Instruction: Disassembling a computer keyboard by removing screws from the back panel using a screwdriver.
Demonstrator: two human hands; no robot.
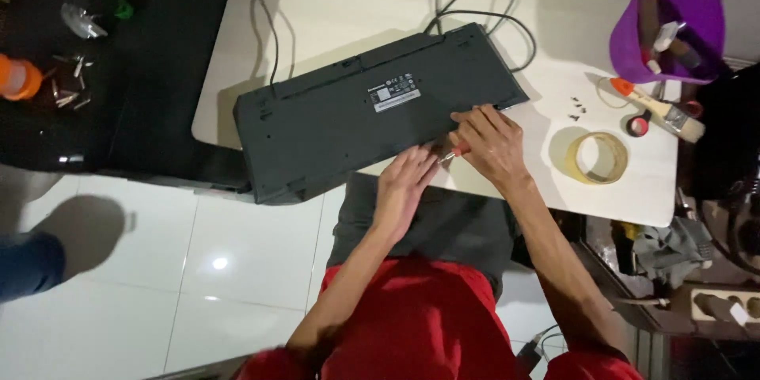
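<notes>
Right hand [489,142] grips a screwdriver [449,156], fingers curled, at the upturned keyboard's [356,115] near edge. Left hand [405,178] rests half-open just beside the tip.

Bare table [348,8] behind keyboard [348,111] (cables [475,0] cross it); tape roll [599,157] blocks right.

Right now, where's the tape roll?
In the head view the roll of tape lies flat on the white table, to the right of the person's right hand and the upturned keyboard, just below the scissors.
</notes>
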